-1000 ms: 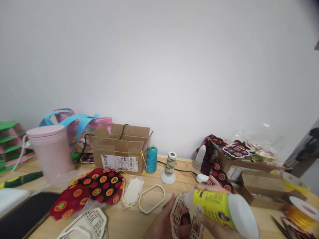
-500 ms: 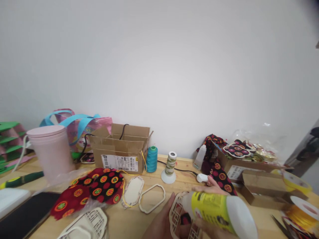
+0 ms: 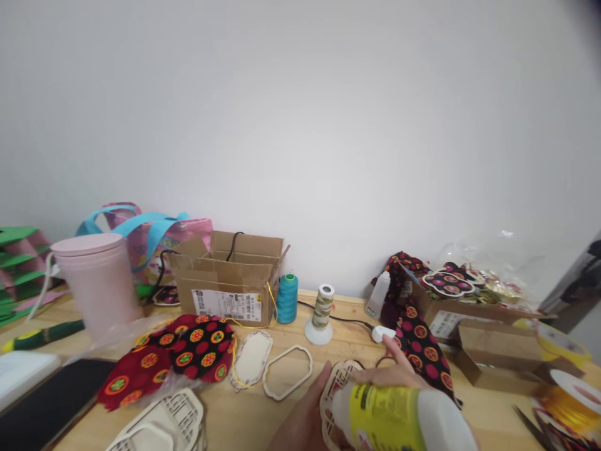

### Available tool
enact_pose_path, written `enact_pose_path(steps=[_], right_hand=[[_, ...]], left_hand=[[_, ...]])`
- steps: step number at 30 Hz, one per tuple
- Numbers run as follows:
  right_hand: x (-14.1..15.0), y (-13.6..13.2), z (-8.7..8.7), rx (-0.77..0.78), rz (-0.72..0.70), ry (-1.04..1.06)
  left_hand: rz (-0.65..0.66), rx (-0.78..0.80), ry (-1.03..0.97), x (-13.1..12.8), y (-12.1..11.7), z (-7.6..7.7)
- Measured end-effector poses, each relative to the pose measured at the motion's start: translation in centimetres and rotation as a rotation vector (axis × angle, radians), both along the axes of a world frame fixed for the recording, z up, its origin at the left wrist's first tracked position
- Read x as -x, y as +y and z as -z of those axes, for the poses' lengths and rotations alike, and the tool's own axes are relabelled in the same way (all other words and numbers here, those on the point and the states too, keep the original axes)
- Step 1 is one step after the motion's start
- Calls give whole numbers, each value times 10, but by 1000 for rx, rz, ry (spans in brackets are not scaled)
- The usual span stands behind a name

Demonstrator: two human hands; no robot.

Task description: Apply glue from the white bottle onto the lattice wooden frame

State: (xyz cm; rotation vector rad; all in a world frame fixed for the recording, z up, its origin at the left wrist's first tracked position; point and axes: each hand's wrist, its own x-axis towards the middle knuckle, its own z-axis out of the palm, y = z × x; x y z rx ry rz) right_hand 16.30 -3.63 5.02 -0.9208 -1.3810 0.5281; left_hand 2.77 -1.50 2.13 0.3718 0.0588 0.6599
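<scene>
My left hand (image 3: pixel 303 416) grips a thin wooden lattice frame (image 3: pixel 327 401) by its left edge, low in the view. My right hand (image 3: pixel 394 369) is wrapped round a white bottle with a yellow label (image 3: pixel 382 413). The bottle lies tilted, its narrower end over the lattice frame, hiding much of it and its tip. The index finger of my right hand stretches out, appearing close to a small white device (image 3: pixel 382 334) on a black cord; whether they touch I cannot tell. A wooden outline ring (image 3: pixel 288 373) and an oval piece (image 3: pixel 252 358) lie left of my hands.
Behind stand a teal thread cone (image 3: pixel 287 299), a patterned spool (image 3: pixel 323 307), a small clear bottle (image 3: pixel 378 295) and a cardboard box (image 3: pixel 230 282). Patterned fabric (image 3: pixel 188 351) and stacked lattice pieces (image 3: pixel 164 423) lie left. Scissors (image 3: pixel 533 426) and orange ribbon (image 3: pixel 573 407) lie right.
The bottle has shifted left and slightly down, covering more of the lattice frame. My right index finger now points out more plainly. The lattice frame stays in my left hand.
</scene>
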Motion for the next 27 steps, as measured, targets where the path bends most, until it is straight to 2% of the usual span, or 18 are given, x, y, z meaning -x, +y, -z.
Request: enact_pose_path(steps=[5,10,19,21,22,27], right_hand=[[-9,1,4,22,-81,-97],[-8,-4,5,20,-112,-115],[-23,22,15,87,-175,-133],[-15,20,16,82,-108,-86],[-10,17,17,68,-22,-18],[3,14,17,196,26,125]], left_hand=[[10,-16,-2,-1,-1,-1],[8,-43,32,-1,-4,-9],[34,-63,21,-1,-6,-11],[20,-53,0,0,-6,-11],[16,-47,-13,0,-6,-11],[50,-31,-27,1,-3,-7]])
